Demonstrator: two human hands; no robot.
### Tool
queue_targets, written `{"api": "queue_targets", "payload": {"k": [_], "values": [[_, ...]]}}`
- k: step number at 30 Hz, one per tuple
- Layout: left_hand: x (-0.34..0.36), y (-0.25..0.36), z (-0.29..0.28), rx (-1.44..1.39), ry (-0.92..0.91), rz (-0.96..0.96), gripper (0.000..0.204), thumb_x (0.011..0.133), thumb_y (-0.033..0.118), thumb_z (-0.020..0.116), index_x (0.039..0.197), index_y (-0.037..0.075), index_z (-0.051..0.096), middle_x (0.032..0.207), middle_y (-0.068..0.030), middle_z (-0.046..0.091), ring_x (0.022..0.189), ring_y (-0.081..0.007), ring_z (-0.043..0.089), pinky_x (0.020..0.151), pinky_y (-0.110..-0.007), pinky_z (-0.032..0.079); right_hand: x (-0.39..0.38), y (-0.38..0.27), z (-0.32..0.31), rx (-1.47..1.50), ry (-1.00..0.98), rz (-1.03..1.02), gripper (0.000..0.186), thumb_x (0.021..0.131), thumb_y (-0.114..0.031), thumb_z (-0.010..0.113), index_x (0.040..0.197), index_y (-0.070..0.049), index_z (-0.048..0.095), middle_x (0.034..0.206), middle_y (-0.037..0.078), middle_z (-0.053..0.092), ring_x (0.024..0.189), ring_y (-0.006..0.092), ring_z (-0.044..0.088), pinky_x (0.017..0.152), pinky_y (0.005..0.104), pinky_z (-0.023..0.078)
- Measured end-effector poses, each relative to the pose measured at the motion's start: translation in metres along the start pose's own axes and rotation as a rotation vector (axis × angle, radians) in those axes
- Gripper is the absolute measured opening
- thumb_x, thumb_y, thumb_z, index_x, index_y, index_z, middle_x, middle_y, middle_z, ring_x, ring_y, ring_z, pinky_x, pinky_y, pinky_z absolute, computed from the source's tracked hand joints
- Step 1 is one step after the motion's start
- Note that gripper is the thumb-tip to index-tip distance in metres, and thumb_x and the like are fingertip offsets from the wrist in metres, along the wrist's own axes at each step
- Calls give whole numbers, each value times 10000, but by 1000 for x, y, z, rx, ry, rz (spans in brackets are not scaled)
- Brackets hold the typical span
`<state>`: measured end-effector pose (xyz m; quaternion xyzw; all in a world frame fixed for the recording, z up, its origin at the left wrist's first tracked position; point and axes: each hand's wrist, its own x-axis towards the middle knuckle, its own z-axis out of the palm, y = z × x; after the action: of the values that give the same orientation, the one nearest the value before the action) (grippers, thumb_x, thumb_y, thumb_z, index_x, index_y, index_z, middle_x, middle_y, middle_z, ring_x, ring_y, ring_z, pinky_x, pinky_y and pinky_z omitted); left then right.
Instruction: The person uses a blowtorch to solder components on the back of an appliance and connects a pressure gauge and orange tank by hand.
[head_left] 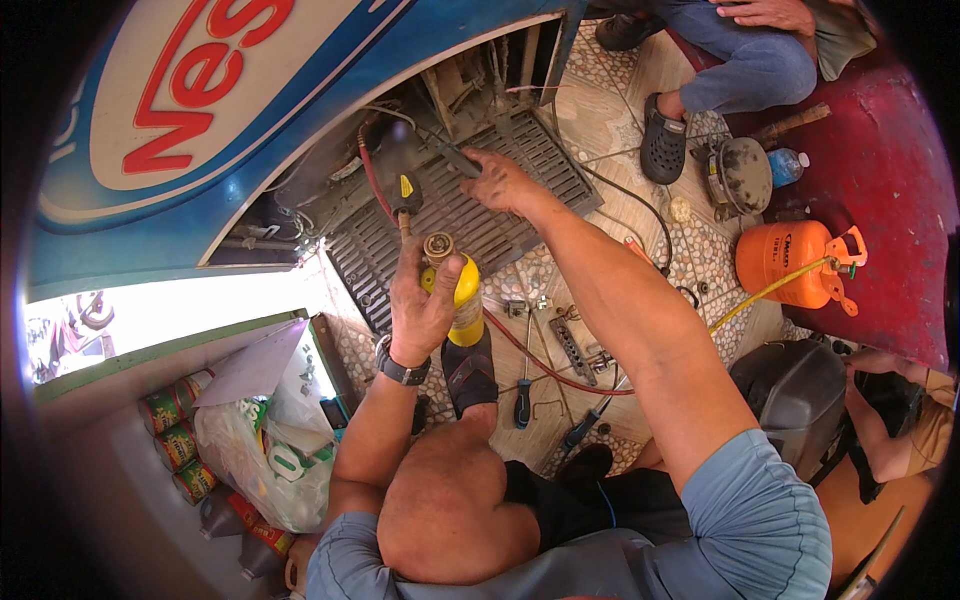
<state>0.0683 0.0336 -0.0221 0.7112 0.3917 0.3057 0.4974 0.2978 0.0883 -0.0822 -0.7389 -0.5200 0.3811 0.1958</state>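
Yellow gas canister (466, 322) is clamped in the left grip (422, 308) near the slotted grate (545, 160), a dark tool (457, 158) in the right grip (505, 186); the torch head (404, 193) should be kept clear of the red hose (371, 178).

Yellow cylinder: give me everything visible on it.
The yellow cylinder has a bright, metal-looking rounded shoulder, a duller printed band below and a round, dull metal fitting at its upper end. The left hand holds it, thumb across the shoulder, hiding part of its side. Its lower end meets a dark shoe in the picture; real contact is unclear.
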Motion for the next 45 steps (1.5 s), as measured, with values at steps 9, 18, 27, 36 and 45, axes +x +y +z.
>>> {"api": "queue_targets", "payload": {"k": [9, 18, 27, 36, 45], "values": [[0, -2, -1, -11, 0, -3, 542, 978, 464, 673, 1235, -1, 569, 1115, -107, 649, 1026, -199, 626, 928, -345, 492, -1, -2, 1, 65, 11, -10, 751, 909, -323, 701, 1551, -75, 400, 1462, 261, 522, 1323, 371, 545, 1105, 364, 440], [0, 4, 0, 7, -5, -14, 541, 978, 460, 675, 1247, 4, 564, 1112, -105, 650, 1024, -197, 628, 924, -346, 495, -2, -2, 1, 35, 1, 13, 737, 928, -373, 678, 1555, -102, 399, 1481, 228, 507, 1330, 352, 538, 1128, 365, 421], [0, 0, -1, -6, -14, -10, 525, 985, 451, 669, 1236, 1, 567, 1077, -103, 655, 996, -194, 637, 904, -339, 501, -1, -2, 1, 62, -16, 17, 729, 937, -395, 660, 1552, -99, 403, 1500, 215, 497, 1346, 350, 522, 1143, 370, 406], [0, 0, 0, -7, 4, -14, 525, 977, 457, 678, 1210, -2, 571, 1073, -104, 661, 978, -194, 636, 892, -335, 500, -3, -4, 1, 28, -10, 20, 740, 942, -393, 644, 1563, -90, 379, 1523, 219, 477, 1386, 345, 488, 1171, 361, 373], [1, 4, 1, 7, 22, -7, 480, 981, 439, 679, 1172, 9, 585, 1043, -93, 673, 962, -189, 641, 882, -336, 501, 0, 0, 2, 39, -20, 16, 738, 948, -398, 638, 1566, -94, 373, 1535, 211, 464, 1392, 337, 483, 1177, 357, 367]]}}
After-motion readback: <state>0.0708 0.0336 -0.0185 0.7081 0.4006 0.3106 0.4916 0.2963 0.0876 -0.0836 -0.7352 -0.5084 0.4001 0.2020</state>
